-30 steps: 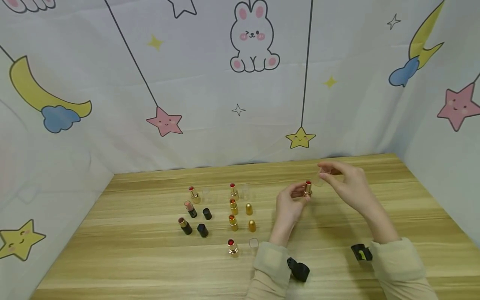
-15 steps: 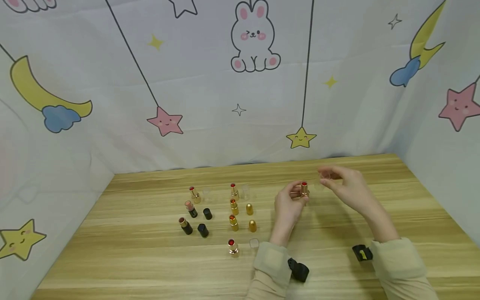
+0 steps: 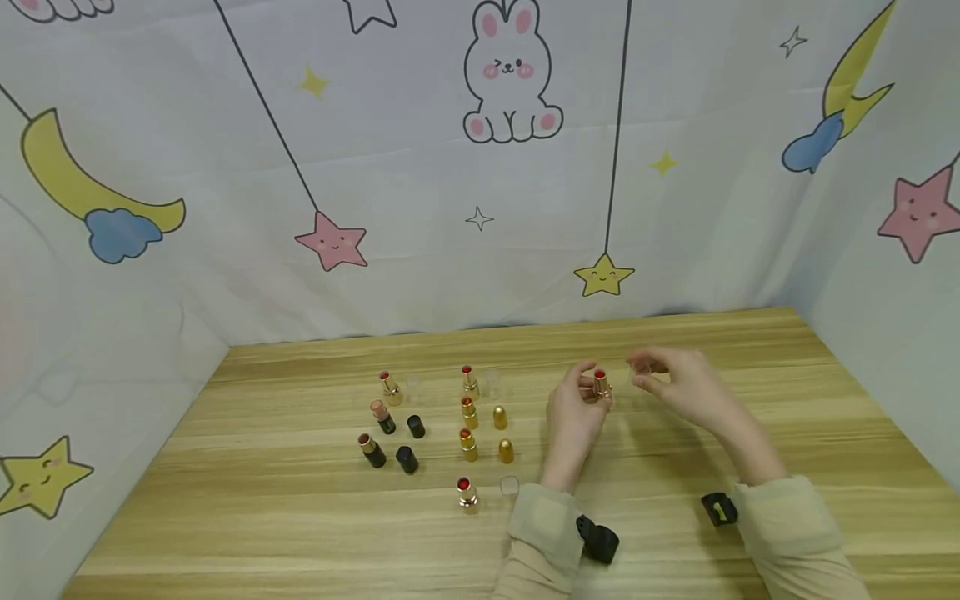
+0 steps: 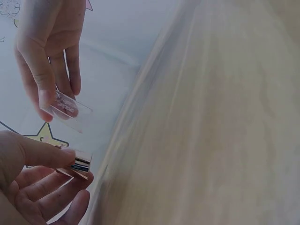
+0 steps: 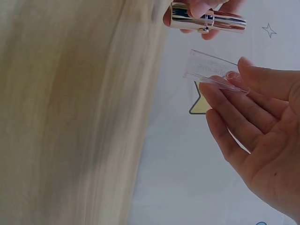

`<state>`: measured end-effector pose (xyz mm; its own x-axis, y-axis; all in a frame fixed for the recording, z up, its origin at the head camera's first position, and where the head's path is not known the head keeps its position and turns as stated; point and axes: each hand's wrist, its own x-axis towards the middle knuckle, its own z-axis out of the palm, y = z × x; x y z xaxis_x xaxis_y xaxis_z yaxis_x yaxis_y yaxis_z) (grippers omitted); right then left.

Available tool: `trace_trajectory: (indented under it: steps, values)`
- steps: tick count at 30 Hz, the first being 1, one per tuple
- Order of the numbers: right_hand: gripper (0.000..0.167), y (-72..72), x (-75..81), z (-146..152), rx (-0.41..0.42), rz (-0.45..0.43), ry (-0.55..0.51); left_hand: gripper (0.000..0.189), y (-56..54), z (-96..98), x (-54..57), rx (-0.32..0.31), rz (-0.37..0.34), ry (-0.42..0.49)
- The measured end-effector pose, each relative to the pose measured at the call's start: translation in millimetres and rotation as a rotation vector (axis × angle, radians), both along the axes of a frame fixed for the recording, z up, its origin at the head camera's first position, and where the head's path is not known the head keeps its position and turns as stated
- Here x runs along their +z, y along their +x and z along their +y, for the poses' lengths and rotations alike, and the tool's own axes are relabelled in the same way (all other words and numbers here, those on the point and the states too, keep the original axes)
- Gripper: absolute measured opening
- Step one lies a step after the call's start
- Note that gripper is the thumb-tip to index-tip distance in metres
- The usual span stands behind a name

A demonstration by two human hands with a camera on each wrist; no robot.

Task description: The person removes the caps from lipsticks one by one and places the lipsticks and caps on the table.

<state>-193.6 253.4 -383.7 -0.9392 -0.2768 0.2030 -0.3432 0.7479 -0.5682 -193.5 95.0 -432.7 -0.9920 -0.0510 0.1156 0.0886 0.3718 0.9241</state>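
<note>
My left hand (image 3: 576, 415) pinches a gold lipstick (image 3: 602, 385) near its base, its red tip pointing up in the head view. In the right wrist view the shiny gold tube (image 5: 206, 18) lies between thumb and fingers. To its right, my right hand (image 3: 686, 390) holds a clear lipstick cap (image 5: 213, 70) by one end between thumb and fingertips. The left wrist view has the transparent cap (image 4: 70, 110) apart from the gold tube (image 4: 80, 163), with a small gap between them. Both hands are raised over the table's back right part.
Several uncapped lipsticks stand left on the wooden table (image 3: 262, 517), including a gold one (image 3: 467, 495) and a black one (image 3: 372, 451). Beside them are caps: black (image 3: 407, 460), gold (image 3: 506, 451) and clear (image 3: 509, 486). A patterned white curtain (image 3: 405, 167) hangs behind the table's back edge.
My left hand has shifted slightly left and toward me with the lipstick. My right hand has come down and a little left with the clear cap, staying close to the lipstick.
</note>
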Motion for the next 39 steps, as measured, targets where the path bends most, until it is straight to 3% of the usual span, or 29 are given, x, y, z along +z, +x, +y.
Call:
trace_trajectory:
  steps: [14,39]
  values:
    - [0.022,-1.6,-7.5,-8.4,0.030,0.006,0.081,0.045,2.4,-2.1,-2.2,-0.004,0.033,-0.122]
    - [0.016,-0.7,-10.3,-9.5,0.024,-0.057,0.118,0.045,2.6,-1.7,-4.6,-0.009,-0.013,-0.149]
